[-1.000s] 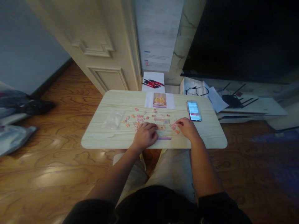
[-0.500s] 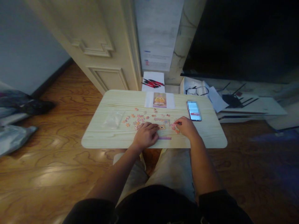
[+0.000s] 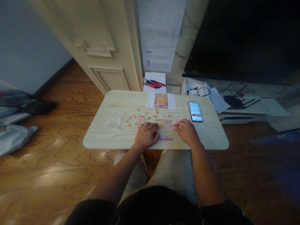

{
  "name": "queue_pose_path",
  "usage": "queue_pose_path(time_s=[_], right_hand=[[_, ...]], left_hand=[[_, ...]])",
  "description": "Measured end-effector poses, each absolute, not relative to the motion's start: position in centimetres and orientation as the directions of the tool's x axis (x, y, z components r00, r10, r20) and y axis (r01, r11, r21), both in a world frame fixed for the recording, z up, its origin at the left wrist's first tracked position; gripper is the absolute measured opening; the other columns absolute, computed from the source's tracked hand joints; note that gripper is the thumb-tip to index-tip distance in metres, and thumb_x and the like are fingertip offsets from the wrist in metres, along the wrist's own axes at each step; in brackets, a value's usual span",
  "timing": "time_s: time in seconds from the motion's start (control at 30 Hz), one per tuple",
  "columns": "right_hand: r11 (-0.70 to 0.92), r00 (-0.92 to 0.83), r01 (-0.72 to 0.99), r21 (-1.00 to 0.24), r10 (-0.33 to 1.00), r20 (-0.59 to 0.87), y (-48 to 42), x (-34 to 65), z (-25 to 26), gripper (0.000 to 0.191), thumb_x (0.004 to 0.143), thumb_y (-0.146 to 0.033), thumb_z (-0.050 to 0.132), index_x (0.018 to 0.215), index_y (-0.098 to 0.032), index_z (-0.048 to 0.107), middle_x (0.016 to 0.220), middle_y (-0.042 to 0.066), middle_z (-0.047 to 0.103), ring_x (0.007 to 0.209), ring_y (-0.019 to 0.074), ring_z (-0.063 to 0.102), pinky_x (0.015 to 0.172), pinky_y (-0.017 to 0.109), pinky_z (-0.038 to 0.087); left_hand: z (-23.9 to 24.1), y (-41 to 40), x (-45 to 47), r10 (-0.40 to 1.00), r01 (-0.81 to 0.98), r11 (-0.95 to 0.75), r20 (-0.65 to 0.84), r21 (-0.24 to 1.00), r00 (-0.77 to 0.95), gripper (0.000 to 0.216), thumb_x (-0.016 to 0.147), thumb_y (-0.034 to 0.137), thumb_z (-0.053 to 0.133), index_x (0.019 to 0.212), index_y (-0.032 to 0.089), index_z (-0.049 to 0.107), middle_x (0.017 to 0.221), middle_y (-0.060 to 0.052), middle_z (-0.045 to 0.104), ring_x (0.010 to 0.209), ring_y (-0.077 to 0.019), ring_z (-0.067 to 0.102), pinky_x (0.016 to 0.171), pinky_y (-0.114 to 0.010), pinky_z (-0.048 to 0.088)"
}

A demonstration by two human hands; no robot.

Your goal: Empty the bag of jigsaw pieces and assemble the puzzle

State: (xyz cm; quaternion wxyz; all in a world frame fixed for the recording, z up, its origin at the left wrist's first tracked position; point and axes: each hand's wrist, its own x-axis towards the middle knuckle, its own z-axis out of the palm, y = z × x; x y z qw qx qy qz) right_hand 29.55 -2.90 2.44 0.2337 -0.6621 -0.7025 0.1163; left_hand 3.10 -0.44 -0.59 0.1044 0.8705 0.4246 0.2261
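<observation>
A small light wooden table [image 3: 107,139] stands over my lap. Several loose pink and orange puzzle pieces [image 3: 138,118] lie scattered across its middle, next to a partly joined puzzle section [image 3: 163,122] and a purple strip [image 3: 166,138]. My left hand [image 3: 146,136] rests curled on the table, fingertips touching the joined section. My right hand [image 3: 187,131] lies just right of it, fingers pinched over small pieces near the section's right edge; whether a piece is held is too small to tell. A reference picture card [image 3: 161,101] lies at the far edge.
A phone [image 3: 195,111] lies on the table's right, an empty clear plastic bag [image 3: 114,119] on its left. Behind are red and black pens [image 3: 153,83] on paper, glasses [image 3: 198,91], a door [image 3: 93,43] and a dark screen [image 3: 243,37]. Bags [image 3: 16,125] sit on the wooden floor at left.
My right hand has slid a little leftward toward the joined section. The left hand has hardly moved.
</observation>
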Motion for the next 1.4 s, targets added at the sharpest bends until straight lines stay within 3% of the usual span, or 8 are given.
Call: queue_pose_path(time_s=[0.27,0.5,0.67,0.9,1.1,1.4], right_hand=[[0.092,-0.030,0.878,-0.470,0.990,0.139,-5.8,31.2,1.0,0.024,0.094,-0.021,0.066,0.108,-0.031,0.083,0.101,0.005,0.068,0.095,0.0211,0.063,0.092,0.035,0.051],[0.014,0.082,0.902,-0.432,0.976,0.203,-5.9,33.3,1.3,0.024,0.094,-0.020,0.062,0.105,-0.026,0.083,0.105,0.007,0.070,0.100,0.0245,0.062,0.096,0.040,0.049],[0.145,-0.058,0.905,-0.400,0.974,0.221,-5.0,30.9,1.2,0.038,0.093,-0.011,0.055,0.121,-0.024,0.077,0.131,0.006,0.070,0.122,0.0272,0.057,0.109,0.044,0.043],[0.222,-0.162,0.870,-0.440,0.972,0.171,-7.0,27.5,1.1,0.039,0.091,-0.010,0.056,0.121,-0.026,0.075,0.128,0.006,0.070,0.119,0.0267,0.059,0.109,0.045,0.042],[0.286,-0.242,0.847,-0.447,0.958,0.155,-7.8,24.9,1.6,0.036,0.091,-0.012,0.058,0.120,-0.027,0.076,0.125,0.005,0.071,0.116,0.0271,0.057,0.106,0.045,0.042],[0.262,-0.211,0.859,-0.440,0.964,0.161,-7.9,24.4,1.6,0.036,0.093,-0.015,0.059,0.122,-0.029,0.075,0.129,0.005,0.071,0.119,0.0281,0.055,0.105,0.046,0.042]], left_hand=[[-0.7,-0.3,3.1,0.788,0.689,-0.616,0.297,0.382,0.540,0.035,0.091,0.027,0.058,0.124,0.025,0.073,0.135,-0.004,0.070,0.119,-0.0296,0.058,0.105,-0.050,0.046],[-0.8,-0.3,3.2,0.783,0.687,-0.622,0.303,0.376,0.543,0.037,0.091,0.025,0.058,0.125,0.024,0.072,0.135,-0.004,0.070,0.118,-0.0294,0.058,0.103,-0.050,0.046],[-0.8,-0.1,2.9,0.800,0.701,-0.600,0.301,0.386,0.519,0.038,0.091,0.022,0.055,0.125,0.023,0.071,0.135,-0.004,0.070,0.118,-0.0287,0.058,0.104,-0.050,0.045],[-0.7,0.0,2.5,0.802,0.688,-0.597,0.282,0.413,0.527,0.041,0.092,0.020,0.052,0.128,0.023,0.071,0.137,-0.004,0.069,0.118,-0.0276,0.057,0.106,-0.049,0.044],[-0.5,0.1,2.2,0.726,0.597,-0.676,0.250,0.432,0.640,0.047,0.093,0.026,0.054,0.139,0.025,0.066,0.144,-0.003,0.065,0.124,-0.0289,0.054,0.109,-0.050,0.042],[-0.3,0.1,2.1,0.736,0.583,-0.658,0.247,0.477,0.630,0.048,0.092,0.025,0.053,0.138,0.026,0.067,0.142,-0.004,0.066,0.124,-0.0296,0.053,0.109,-0.051,0.041]])
